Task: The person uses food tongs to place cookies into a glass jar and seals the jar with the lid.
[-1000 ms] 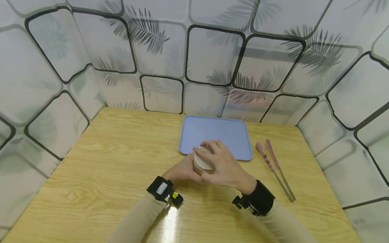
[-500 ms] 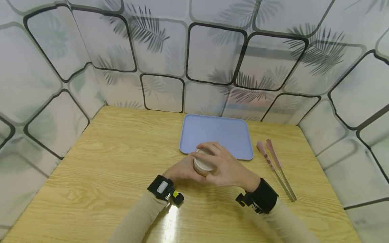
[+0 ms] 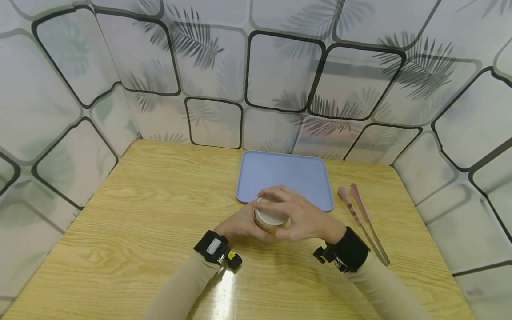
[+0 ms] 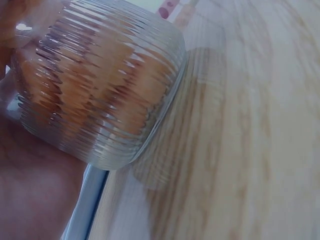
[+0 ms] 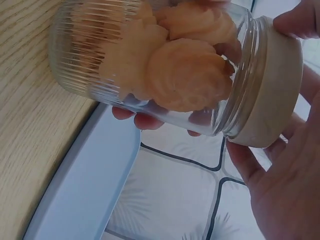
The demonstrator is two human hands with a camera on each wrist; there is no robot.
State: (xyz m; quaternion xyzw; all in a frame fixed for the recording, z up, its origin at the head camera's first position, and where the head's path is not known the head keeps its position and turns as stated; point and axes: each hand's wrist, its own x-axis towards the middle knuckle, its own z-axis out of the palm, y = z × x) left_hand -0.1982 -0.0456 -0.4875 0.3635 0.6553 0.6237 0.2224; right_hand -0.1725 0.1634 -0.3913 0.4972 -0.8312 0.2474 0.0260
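A ribbed glass jar [image 5: 70, 65] holds several swirled, golden-brown cookies [image 5: 190, 75]. My left hand [image 3: 242, 222] grips the jar around its side; its fingertips [image 5: 147, 121] show past the glass in the right wrist view. On the jar's mouth sits a pale beige lid [image 5: 272, 85], with glass threads visible just below its edge. My right hand [image 3: 308, 218] holds this lid by its rim, fingers over the far side and thumb on the near side. In the left wrist view, the jar's base is close over the wooden table [image 4: 240, 150].
Behind the hands lies a light blue tray [image 3: 284, 173], partly overlapped by the right hand in the head view. A pair of tongs with pink ends [image 3: 361, 208] rests to the right. Patterned curtain-like walls [image 3: 216, 120] bound the table at the back and sides.
My right hand has turned about the lid, its wrist swinging outward to the right and slightly up. The left hand and the jar have hardly moved.
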